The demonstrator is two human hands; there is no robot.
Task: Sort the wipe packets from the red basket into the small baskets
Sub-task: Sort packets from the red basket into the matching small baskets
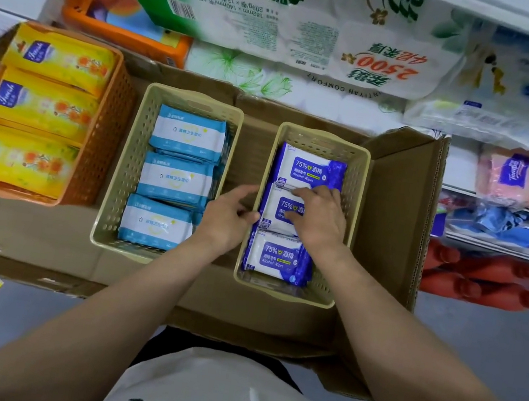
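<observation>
A: What are the hands doing?

B: The right hand [317, 220] is down inside the right-hand beige perforated plastic basket [357, 194], lying on the middle blue-and-white alcohol wipe packet [283, 215]. Its fingers are bent, fingertips at the packet's far edge and thumb on its printed face, so it looks to be grasping that packet.

A: And the left?

B: The left hand [227, 220] is at that basket's left wall, fingers curled around the rim at the level of the same packet. Whether it also touches the packet itself I cannot tell.

A: Where do the other packets sit?

B: Three blue-and-white packets lie in a row in that basket, one beyond the hand and one nearer the person. The left-hand beige perforated plastic basket [117, 177] holds light-blue-and-white wipe packets [176, 179] in a row of three, with more beneath. The orange perforated plastic basket [97, 153] on the far left holds three yellow floral packets [40, 106].

A: How much room is there?

B: All three baskets stand on flattened brown cardboard [42, 238]. A strip of bare cardboard separates the two beige baskets, and the left hand occupies it. A raised cardboard flap [396, 214] stands just beside the right basket's right wall. Bare cardboard lies between the baskets and the person.
</observation>
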